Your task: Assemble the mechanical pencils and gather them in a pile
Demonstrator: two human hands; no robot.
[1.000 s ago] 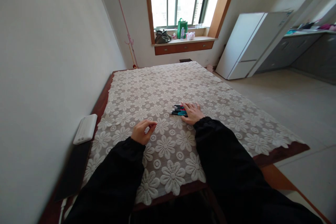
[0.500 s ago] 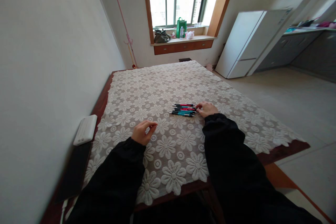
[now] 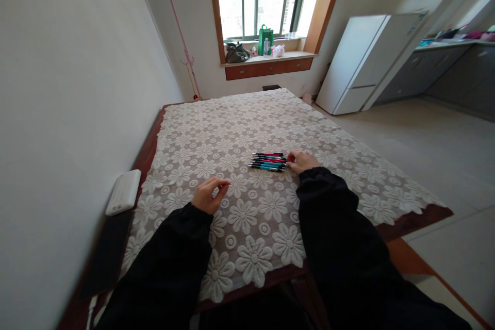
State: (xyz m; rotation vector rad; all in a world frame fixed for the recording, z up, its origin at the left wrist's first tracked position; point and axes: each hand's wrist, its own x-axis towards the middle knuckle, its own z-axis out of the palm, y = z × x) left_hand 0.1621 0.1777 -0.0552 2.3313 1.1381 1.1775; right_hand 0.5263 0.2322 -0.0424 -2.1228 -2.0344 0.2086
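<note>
Row of pens (image 3: 268, 161), red and teal, lies side by side on the lace tablecloth (image 3: 247, 129) that covers the table (image 3: 415, 219). Right hand (image 3: 301, 161) rests at the right end of the pens, fingertips touching or just short of the ends; it grips nothing that I can make out, though the small view leaves the contact unsure. Left hand (image 3: 209, 195) sits on the cloth, well to the near left of the pens, fingers loosely curled, thumb meeting forefinger, apparently holding nothing.

Risk, as a judgement: the pens are round and loose, so a sideways nudge from the right hand could roll them out of line, and the open lace could snag a clip or tip.

Around: white box (image 3: 124, 191) at the table's left edge, far left of the pens; white fridge (image 3: 363, 62) and window sill (image 3: 266, 56) beyond them. Nothing lies between either hand and the pens.
</note>
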